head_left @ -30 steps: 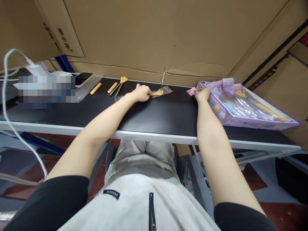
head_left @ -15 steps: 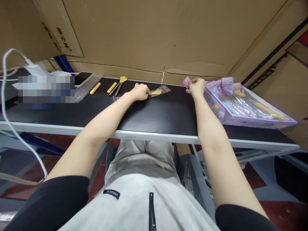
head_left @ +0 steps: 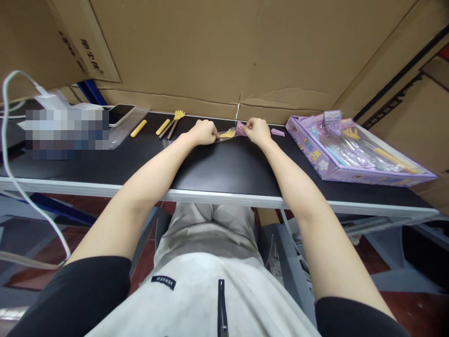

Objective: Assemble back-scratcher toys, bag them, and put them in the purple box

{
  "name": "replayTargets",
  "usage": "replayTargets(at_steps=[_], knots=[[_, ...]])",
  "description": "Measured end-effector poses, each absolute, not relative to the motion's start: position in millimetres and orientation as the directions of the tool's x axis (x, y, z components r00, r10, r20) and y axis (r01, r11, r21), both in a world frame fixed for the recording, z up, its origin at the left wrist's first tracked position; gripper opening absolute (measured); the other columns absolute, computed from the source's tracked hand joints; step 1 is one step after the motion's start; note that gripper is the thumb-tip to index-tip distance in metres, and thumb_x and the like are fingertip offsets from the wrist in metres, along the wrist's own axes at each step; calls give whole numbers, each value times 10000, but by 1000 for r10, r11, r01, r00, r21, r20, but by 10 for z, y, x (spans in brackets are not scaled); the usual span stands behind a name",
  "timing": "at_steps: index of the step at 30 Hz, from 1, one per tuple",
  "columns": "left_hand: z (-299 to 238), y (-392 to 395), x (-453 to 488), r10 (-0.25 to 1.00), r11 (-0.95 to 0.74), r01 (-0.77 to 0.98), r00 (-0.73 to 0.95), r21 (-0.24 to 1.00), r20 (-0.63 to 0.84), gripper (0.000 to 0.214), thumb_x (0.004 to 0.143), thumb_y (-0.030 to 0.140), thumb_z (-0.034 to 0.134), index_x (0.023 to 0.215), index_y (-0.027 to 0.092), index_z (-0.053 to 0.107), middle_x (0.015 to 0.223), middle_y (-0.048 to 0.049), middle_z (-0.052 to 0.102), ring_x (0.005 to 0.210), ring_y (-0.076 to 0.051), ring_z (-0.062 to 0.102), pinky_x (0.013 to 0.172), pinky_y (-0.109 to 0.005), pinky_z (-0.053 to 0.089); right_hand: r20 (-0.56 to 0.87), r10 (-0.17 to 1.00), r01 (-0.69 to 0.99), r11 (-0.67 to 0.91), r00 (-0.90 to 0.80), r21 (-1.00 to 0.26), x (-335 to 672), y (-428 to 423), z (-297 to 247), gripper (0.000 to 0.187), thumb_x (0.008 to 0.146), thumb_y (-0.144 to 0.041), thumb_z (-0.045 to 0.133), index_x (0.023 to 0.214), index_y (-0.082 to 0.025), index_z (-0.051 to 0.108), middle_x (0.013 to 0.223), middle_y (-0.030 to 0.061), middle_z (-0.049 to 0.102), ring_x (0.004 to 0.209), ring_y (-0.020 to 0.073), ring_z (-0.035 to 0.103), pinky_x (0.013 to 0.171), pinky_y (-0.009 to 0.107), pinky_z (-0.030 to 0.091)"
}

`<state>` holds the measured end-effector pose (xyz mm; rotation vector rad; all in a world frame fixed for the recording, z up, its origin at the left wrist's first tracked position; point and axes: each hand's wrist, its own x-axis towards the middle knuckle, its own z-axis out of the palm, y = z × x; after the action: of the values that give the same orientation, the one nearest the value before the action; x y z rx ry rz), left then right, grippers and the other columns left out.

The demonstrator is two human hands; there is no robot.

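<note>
My left hand (head_left: 204, 132) is closed on a clear plastic bag holding a back scratcher with a yellow claw-shaped head (head_left: 228, 134). The handle side of it is hidden by that hand. At the bag's right end, my right hand (head_left: 258, 132) pinches a small pink-and-purple card (head_left: 240, 128), which is up against the end of the bag. Another pink card (head_left: 278, 132) lies on the black table just right of this hand. Left of my hands lies an unbagged back scratcher head (head_left: 179, 114) with metal rods, next to a yellow handle (head_left: 163, 127).
A purple display box (head_left: 328, 171) with bagged back scratchers stands at the right. Another yellow handle (head_left: 139, 128), a clear bag (head_left: 121, 136) and a phone (head_left: 121, 114) lie at the left, near a white cable (head_left: 7, 140). Cardboard (head_left: 210, 56) walls the back edge.
My right hand has moved left from beside the purple box, bringing the pink card to the end of the bag. My left hand stays in place on the bag.
</note>
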<state>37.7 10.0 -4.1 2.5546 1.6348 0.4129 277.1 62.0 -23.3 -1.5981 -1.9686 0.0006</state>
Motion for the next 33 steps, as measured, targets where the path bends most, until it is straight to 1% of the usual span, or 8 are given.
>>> replayTargets(at_steps=[8, 12, 14, 18, 20, 24, 28, 33], knots=[[-30, 108, 368, 898, -431, 870, 388, 238, 208, 454, 758, 65, 594, 1090, 162, 888, 1136, -102, 850, 1231, -310, 746, 1139, -397, 526, 399, 916, 927, 179, -35, -329, 2821, 643, -295, 65, 953, -193, 627, 935, -181, 688, 1091, 182, 751, 1126, 352, 707, 1061, 534, 554], [-38, 129, 355, 896, -433, 875, 391, 218, 211, 426, 762, 76, 587, 1049, 164, 889, 1130, -112, 849, 1223, -304, 748, 1151, -414, 513, 345, 938, 900, 114, 42, -420, 2795, 658, -306, 69, 928, -156, 640, 969, -168, 694, 1121, 187, 756, 1165, 349, 709, 1088, 515, 550], [-42, 139, 347, 894, -434, 878, 393, 200, 216, 418, 762, 87, 586, 1043, 157, 887, 1131, -125, 846, 1228, -314, 742, 1173, -444, 494, 297, 952, 880, 79, 72, -468, 2783, 660, -298, 28, 913, -149, 658, 914, -170, 675, 1105, 188, 757, 1169, 345, 713, 1096, 492, 549], [-38, 141, 344, 895, -427, 887, 388, 177, 219, 433, 755, 114, 588, 1071, 153, 883, 1125, -139, 841, 1240, -335, 726, 1217, -501, 443, 280, 950, 790, 62, 141, -610, 2756, 648, -262, 145, 902, -121, 665, 795, -191, 598, 1020, 152, 757, 1127, 308, 739, 1101, 461, 564], [-30, 129, 358, 899, -417, 896, 381, 153, 215, 432, 762, 120, 581, 1071, 146, 881, 1120, -147, 838, 1234, -342, 724, 1228, -520, 422, 235, 953, 666, 49, 193, -744, 2727, 628, -239, 183, 924, -107, 635, 789, -200, 554, 918, 118, 738, 1004, 258, 768, 1032, 431, 609], [-11, 93, 401, 907, -398, 909, 368, 127, 207, 422, 777, 121, 568, 1063, 132, 879, 1116, -160, 834, 1219, -348, 721, 1213, -513, 432, 90, 970, 358, 3, 226, -934, 2647, 549, -178, 216, 977, -74, 561, 832, -215, 485, 770, 53, 670, 723, 150, 746, 737, 264, 640], [-2, 79, 422, 908, -396, 910, 367, 126, 203, 427, 774, 127, 563, 1062, 113, 878, 1118, -176, 828, 1207, -355, 720, 1205, -508, 434, 50, 967, 252, -15, 249, -968, 2601, 463, -118, 240, 990, -61, 572, 840, -216, 467, 724, 17, 638, 615, 100, 692, 514, 143, 515], [-29, 111, 417, 909, -392, 912, 364, 119, 204, 404, 760, 147, 567, 1013, 137, 881, 1058, -172, 824, 1188, -358, 719, 1181, -515, 448, 25, 961, 234, -42, 276, -971, 2580, 429, -100, 261, 1008, -70, 594, 814, -200, 476, 713, 16, 644, 619, 83, 685, 519, 119, 500]])
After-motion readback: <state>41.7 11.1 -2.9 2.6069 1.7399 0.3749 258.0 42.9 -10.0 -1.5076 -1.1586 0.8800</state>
